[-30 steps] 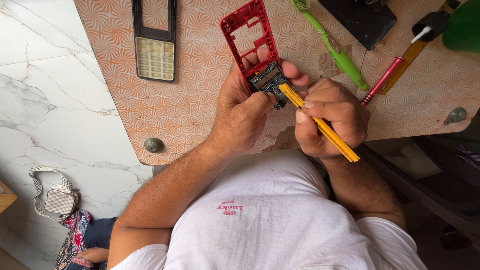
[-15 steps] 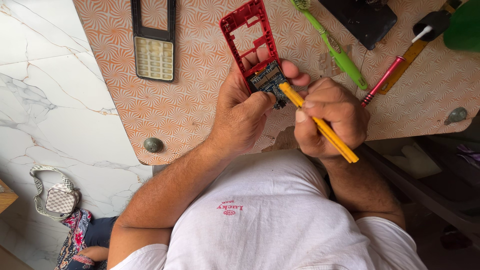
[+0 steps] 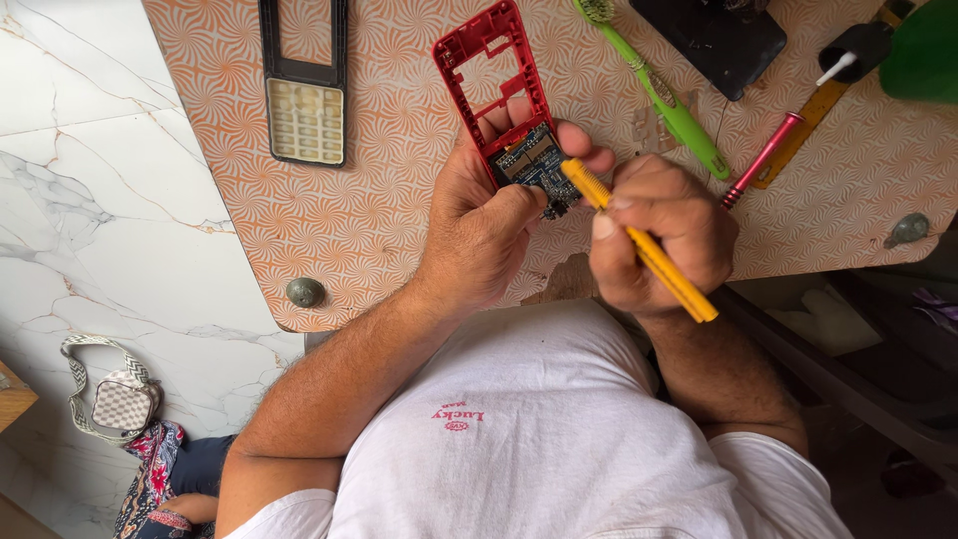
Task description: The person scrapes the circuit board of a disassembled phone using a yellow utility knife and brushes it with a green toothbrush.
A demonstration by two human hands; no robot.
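Note:
My left hand [image 3: 482, 232] grips a red plastic phone frame [image 3: 483, 66] with a small blue circuit board [image 3: 535, 160] seated in its lower end. In my right hand [image 3: 661, 232] is a yellow screwdriver [image 3: 654, 258], held like a pen, its tip resting on the board's lower right edge. Both hands hover over the near part of an orange patterned table [image 3: 379, 210].
A black phone front with a pale keypad [image 3: 304, 105] lies at the upper left. To the right lie a green toothbrush [image 3: 667, 100], a red-handled tool [image 3: 761, 160], a dark flat object [image 3: 714, 38] and a green bottle [image 3: 923, 50]. A small bag [image 3: 115, 399] sits on the marble floor.

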